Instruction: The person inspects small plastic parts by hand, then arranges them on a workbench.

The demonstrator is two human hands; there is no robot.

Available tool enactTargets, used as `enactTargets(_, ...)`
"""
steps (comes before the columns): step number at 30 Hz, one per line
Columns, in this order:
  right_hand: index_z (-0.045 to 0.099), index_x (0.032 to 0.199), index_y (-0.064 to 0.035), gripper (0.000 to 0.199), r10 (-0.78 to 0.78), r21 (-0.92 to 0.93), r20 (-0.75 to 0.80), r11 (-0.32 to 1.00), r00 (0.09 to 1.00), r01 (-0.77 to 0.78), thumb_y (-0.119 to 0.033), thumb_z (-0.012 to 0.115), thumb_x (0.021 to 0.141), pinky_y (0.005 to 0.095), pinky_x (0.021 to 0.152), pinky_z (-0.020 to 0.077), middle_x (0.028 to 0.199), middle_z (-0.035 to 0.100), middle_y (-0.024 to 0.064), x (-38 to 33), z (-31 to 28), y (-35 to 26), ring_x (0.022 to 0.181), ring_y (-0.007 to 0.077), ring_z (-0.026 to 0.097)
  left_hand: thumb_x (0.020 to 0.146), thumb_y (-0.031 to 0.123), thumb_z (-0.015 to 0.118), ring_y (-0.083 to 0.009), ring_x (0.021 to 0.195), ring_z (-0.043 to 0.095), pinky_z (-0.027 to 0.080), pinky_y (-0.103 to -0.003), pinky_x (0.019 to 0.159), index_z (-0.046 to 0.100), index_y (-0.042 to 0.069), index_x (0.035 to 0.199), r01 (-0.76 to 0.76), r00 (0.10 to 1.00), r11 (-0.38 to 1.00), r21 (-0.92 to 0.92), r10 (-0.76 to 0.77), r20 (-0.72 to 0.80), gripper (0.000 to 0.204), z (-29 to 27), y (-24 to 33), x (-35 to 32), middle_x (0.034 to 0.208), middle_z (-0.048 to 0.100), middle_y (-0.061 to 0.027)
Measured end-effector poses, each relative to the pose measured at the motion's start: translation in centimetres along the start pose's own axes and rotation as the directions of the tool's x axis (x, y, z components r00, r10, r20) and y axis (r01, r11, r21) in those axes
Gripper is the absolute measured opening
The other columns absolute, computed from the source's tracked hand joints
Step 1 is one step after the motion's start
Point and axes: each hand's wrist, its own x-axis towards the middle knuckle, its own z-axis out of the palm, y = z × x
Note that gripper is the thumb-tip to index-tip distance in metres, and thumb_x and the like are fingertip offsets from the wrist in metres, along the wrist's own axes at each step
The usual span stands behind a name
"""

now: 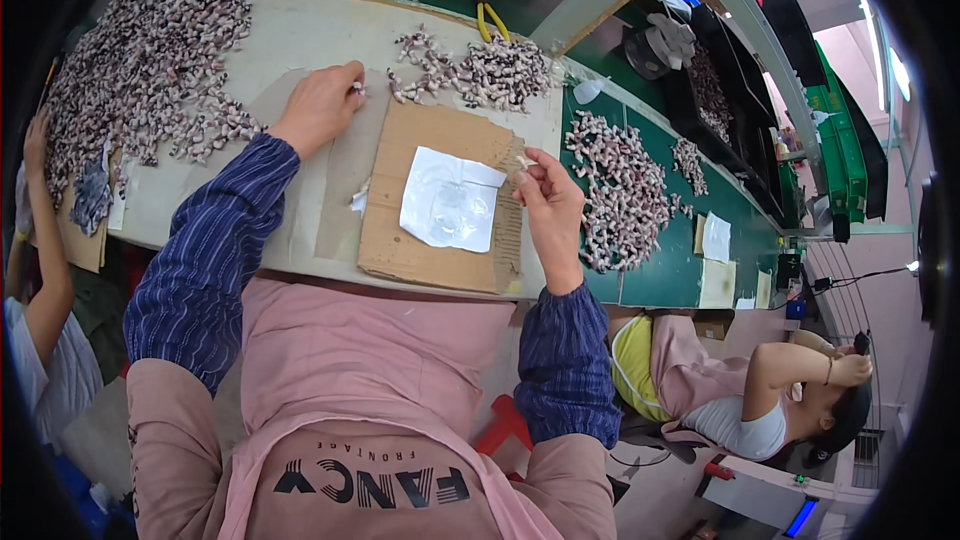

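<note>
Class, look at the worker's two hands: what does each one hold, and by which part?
The right hand pinches a small pale piece by its end. The left hand fingers a small piece on the table; its grip is unclear.

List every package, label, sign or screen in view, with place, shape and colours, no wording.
Foil pouch: flat on the cardboard sheet between the hands, squarish, shiny silver-white.
Paper slips: on the green bench at right, small white and tan rectangles.
Apron print: bottom centre, dark letters on pink cloth.
Lit panel: bottom right, small blue glow on a white box.
No signs seen.
</note>
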Motion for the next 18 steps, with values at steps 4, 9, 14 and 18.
enactTargets(4,0.068,0.098,0.0027,0.012,-0.121,-0.202,0.052,0.971,0.991,0.129,0.002,0.069,0.086,0.0272,0.063,0.0519,0.086,0.069,0.0079,-3.6,0.7,-1.5,0.069,0.0147,0.064,0.095,0.017,0.066,-0.0124,0.064,0.059,0.046,-0.027,0.054,0.065,0.004,0.102,0.332,0.935,0.507,-0.795,-0.290,0.206,0.015,-1.7,1.5,-4.1,0.086,0.066,-0.0044)
enactTargets(9,0.068,0.093,-0.0012,0.012,-0.343,-0.346,0.154,0.860,0.927,0.376,0.002,0.072,0.082,0.0356,0.067,0.0524,0.087,0.067,0.0132,-6.4,2.3,-2.3,0.079,0.0314,0.066,0.100,0.017,0.063,-0.0008,0.064,0.052,0.040,-0.014,0.053,0.064,0.000,0.109,0.481,0.850,0.042,-0.876,-0.266,0.454,0.019,-4.1,5.5,-12.5,0.084,0.063,0.0012)
enactTargets(14,0.069,0.094,-0.0026,0.015,-0.465,-0.510,0.186,0.708,0.866,0.489,0.003,0.070,0.080,0.0408,0.070,0.0514,0.088,0.065,0.0116,-7.4,3.4,-1.4,0.081,0.0312,0.064,0.100,0.013,0.060,-0.0088,0.078,0.068,0.057,-0.018,0.068,0.062,0.000,0.112,0.499,0.815,-0.258,-0.827,-0.187,0.549,0.017,-3.0,7.2,-18.4,0.093,0.068,-0.0068)
enactTargets(18,0.068,0.095,-0.0036,0.018,-0.523,-0.577,0.238,0.601,0.818,0.553,0.004,0.068,0.078,0.0402,0.070,0.0500,0.089,0.064,0.0111,-7.4,4.1,-1.0,0.081,0.0302,0.062,0.101,0.014,0.059,-0.0149,0.088,0.072,0.060,-0.021,0.075,0.063,0.001,0.111,0.526,0.804,-0.362,-0.769,-0.083,0.589,0.017,-2.6,8.3,-20.1,0.098,0.068,-0.0079)
